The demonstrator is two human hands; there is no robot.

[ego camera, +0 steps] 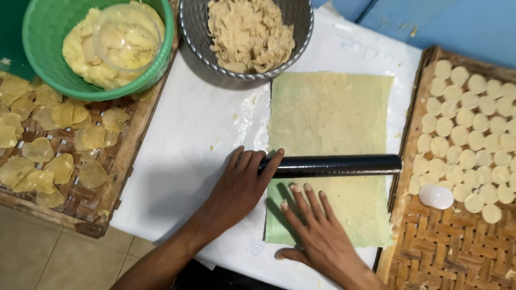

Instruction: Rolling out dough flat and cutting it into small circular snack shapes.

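Observation:
A thin, pale yellow-green sheet of dough (330, 115) lies flat on a white plastic-covered board (193, 134). A black cylindrical rolling pin (336, 165) rests across the sheet. My left hand (239, 185) lies on the pin's left end, fingers curled over it. My right hand (314, 228) presses flat on the near part of the sheet, fingers spread, just below the pin.
A green bowl (48, 70) with yellow dough and a clear cup stands at top left. A metal bowl (191, 27) holds dough scraps. Woven trays hold thin yellow discs (37, 150) on the left and small round cut-outs (473, 129) plus a white cutter (436, 196) on the right.

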